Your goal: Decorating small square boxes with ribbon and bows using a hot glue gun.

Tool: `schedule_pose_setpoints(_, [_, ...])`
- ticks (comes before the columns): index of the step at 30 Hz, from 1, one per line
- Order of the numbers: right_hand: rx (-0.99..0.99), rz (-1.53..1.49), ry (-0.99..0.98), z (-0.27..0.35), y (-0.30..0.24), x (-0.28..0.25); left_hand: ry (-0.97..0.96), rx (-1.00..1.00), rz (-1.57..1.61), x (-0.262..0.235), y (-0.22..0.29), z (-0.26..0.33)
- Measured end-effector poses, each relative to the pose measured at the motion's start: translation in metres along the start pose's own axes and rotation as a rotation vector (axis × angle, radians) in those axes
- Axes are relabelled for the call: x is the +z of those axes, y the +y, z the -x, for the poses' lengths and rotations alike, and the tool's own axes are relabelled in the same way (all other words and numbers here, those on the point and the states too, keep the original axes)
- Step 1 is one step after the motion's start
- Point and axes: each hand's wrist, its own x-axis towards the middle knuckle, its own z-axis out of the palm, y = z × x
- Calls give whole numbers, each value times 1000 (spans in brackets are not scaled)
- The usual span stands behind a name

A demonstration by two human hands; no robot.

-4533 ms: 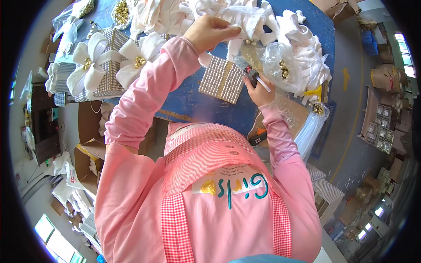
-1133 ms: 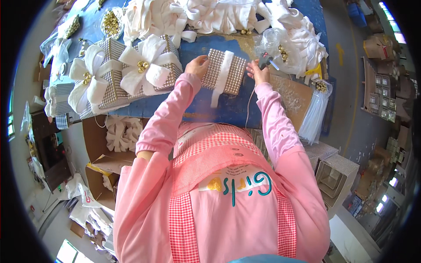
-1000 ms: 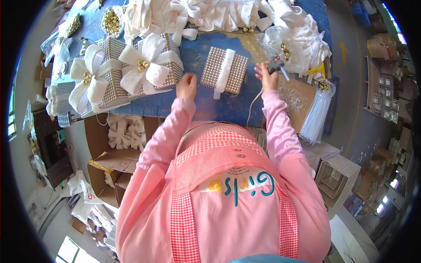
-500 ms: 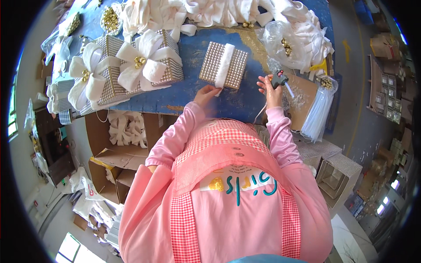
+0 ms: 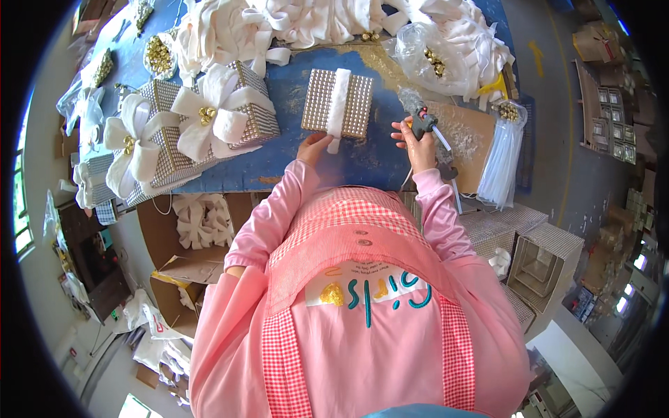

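A square studded box (image 5: pixel 337 103) with a white ribbon strip (image 5: pixel 339 104) down its middle lies on the blue table (image 5: pixel 293 157). My left hand (image 5: pixel 313 148) touches the near edge of the box, fingers by the loose ribbon end. To the right of the box, my right hand (image 5: pixel 417 143) grips a glue gun (image 5: pixel 426 127) with its cord trailing down. Both arms are in pink sleeves.
Two finished studded boxes with white bows (image 5: pixel 209 115) stand at the left. White fabric bows (image 5: pixel 306 17) are piled along the far edge. A brown board (image 5: pixel 463 143), a clear bag of strips (image 5: pixel 505 160) and empty boxes (image 5: pixel 540 258) sit at the right. Cardboard cartons (image 5: pixel 188 237) lie under the table.
My left hand left the far side of the box and drew back to its near edge. My right hand moved the glue gun away from the box to the right.
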Motion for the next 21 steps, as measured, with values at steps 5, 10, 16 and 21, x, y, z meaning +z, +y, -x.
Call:
schedule_pose_setpoints(5, [2, -48, 24, 6, 2, -2, -49, -155, 127, 10, 1, -1])
schedule_pose_setpoints(10, [19, -49, 38, 11, 5, -7, 46, -217, 220, 22, 0, -1])
schedule_pose_setpoints(16, [25, -49, 51, 14, 5, -3, 105, -213, 73, 32, 16, 1])
schedule_pose_setpoints(21, [21, -60, 39, 15, 5, -2, 106, -156, 197, 39, 27, 22])
